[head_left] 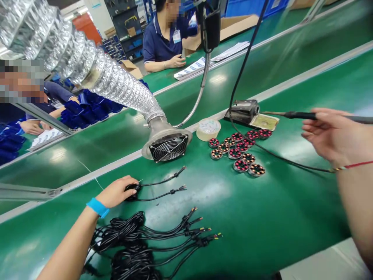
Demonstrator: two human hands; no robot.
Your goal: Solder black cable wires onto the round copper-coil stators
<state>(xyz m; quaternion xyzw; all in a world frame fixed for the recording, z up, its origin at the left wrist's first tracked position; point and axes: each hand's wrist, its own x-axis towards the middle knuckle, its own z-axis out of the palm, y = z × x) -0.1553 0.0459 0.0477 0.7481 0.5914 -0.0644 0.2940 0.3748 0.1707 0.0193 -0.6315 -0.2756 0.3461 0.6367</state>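
My left hand point(118, 191) rests on the green mat with its fingers closed over the coiled end of a black cable point(163, 188); two wire ends stretch right from it. My right hand point(329, 134) is raised at the right and grips a soldering iron point(297, 115) whose tip points left, near the sponge tray. A bundle of several black cables point(151, 241) with stripped coloured ends lies in front of my left arm. A cluster of several round wound coils point(239, 149) sits between the two hands.
A fume extractor fan point(167, 146) on a silver flexible duct point(110, 79) stands behind the cables. A roll of tape point(208, 129) and the iron stand with sponge point(252, 114) lie beyond the coils. Other people work at the far benches.
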